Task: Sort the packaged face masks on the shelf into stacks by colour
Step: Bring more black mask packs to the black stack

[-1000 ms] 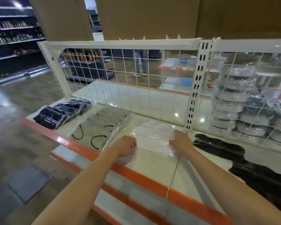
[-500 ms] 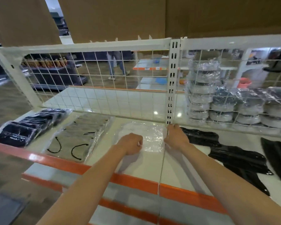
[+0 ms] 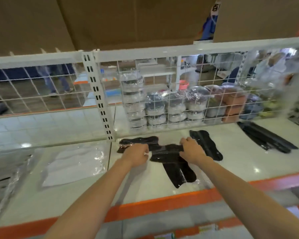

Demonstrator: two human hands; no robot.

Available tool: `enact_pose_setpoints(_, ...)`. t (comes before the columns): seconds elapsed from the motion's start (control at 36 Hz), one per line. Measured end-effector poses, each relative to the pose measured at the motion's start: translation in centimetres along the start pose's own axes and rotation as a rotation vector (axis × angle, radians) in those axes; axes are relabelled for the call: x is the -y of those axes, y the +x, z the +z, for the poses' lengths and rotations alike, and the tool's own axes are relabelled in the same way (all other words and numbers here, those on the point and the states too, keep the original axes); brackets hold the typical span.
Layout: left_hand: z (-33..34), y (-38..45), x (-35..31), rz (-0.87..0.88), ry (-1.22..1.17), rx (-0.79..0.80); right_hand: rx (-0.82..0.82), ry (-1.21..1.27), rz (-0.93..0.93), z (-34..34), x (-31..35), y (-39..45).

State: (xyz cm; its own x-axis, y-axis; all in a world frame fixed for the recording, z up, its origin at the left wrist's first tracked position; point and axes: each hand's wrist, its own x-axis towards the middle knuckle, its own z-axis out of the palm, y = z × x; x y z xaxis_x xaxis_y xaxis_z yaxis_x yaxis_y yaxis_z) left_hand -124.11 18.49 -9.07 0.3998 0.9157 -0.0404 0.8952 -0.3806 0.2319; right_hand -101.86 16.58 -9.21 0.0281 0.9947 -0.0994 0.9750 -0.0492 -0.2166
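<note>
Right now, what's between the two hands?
In the head view, a black mask packet lies crosswise between the left hand and right hand; both touch it.

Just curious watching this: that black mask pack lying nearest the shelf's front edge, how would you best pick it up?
Probably pinch the near end of the black mask pack from the front edge: it lies flat, its far end tucked under other packs and the right hand.

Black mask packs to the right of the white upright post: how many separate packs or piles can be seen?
5, though overlaps may hide more: one under the left hand, one under the right hand, one nearer the orange edge, one behind, one pile far right.
</note>
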Motion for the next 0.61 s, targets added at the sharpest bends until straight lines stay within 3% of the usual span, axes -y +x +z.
enact_pose_setpoints(0.19, 1.0, 2.3, -5.3, 0.026, -0.082, 0.04, 0.105, -0.03, 0.187, -0.1, -7.1, -0.5)
enact_pose_setpoints(0.44, 1.6, 3.9, -9.2, -0.075, -0.291, -0.005, -0.027, 0.09, 0.145, 0.0, -9.0, 0.1)
enact_pose_setpoints(0.53, 1.8, 4.2, -10.3, -0.134, -0.416, -0.027, -0.111, 0.244, 0.186, -0.3, -9.3, 0.4)
enact_pose_setpoints(0.61, 1.7, 4.6, -11.6, -0.18, -0.553, -0.04, -0.234, 0.384, 0.073, -1.3, -8.8, 0.3)
